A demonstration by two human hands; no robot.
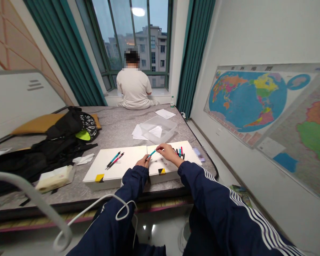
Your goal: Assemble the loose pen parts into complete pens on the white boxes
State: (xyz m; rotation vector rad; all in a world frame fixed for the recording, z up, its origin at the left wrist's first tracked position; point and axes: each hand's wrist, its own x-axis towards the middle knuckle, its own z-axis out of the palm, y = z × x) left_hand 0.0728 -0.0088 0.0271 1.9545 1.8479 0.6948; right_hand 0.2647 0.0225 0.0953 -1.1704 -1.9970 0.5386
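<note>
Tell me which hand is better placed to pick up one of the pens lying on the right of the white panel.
Your right hand, probably: it is nearer the cluster of pens, while your left hand sits farther off, at the lower end of the teal pen.

Teal pen (151,154) at centre. Navy sleeve (224,199), white stripes, 4 o'clock. White board (114,165), 9 o'clock; yellow-and-black tape (99,177) on edge. Mottled grey mattress (109,122), 11 o'clock. Teal curtains (194,46), 1 o'clock. World map (245,99), blue oceans, multicoloured land, 2 o'clock. Black bag (64,124), zebra-pattern pouch (89,124), 10 o'clock. Mustard cushion (37,123), 10 o'clock.
</note>
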